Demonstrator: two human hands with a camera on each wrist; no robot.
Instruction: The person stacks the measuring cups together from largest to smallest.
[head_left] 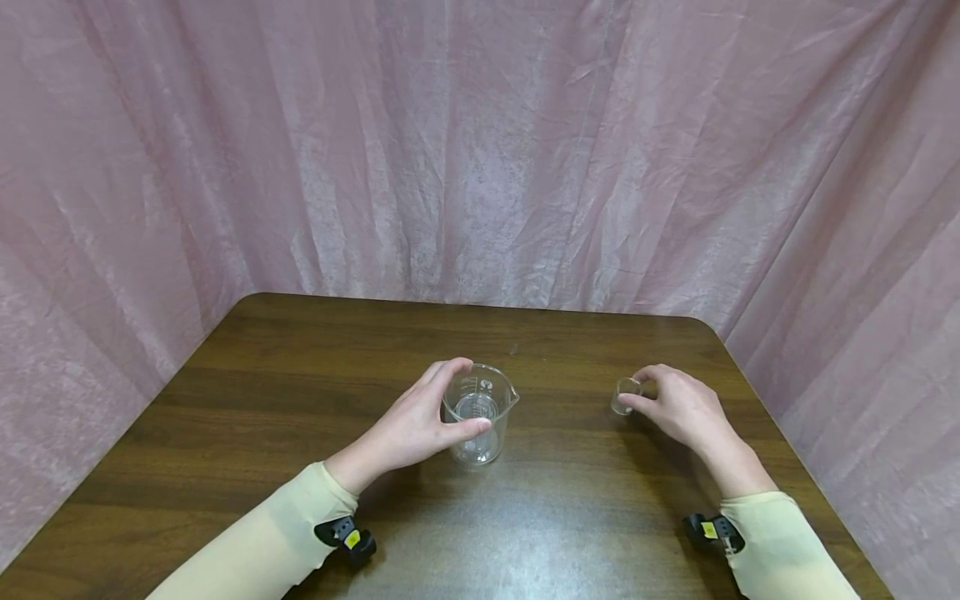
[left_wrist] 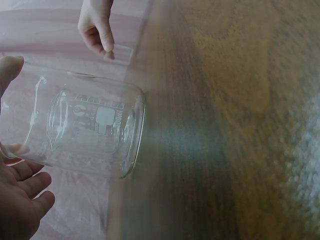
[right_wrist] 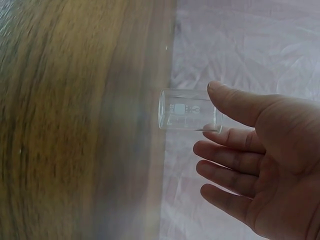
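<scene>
Near the middle of the table, a large clear glass beaker with a pouring spout stands upright. My left hand grips it near the rim, thumb on the near side and fingers on the far side. Inside it sits a smaller glass beaker with white markings. To the right, my right hand pinches a very small glass beaker near its rim between thumb and index finger; the other fingers are spread loosely below. Whether this small beaker's base touches the table cannot be told.
The brown wooden table has rounded far corners. Pink curtains hang behind it and along both sides. Each sleeve carries a black wrist device, the left device and the right device.
</scene>
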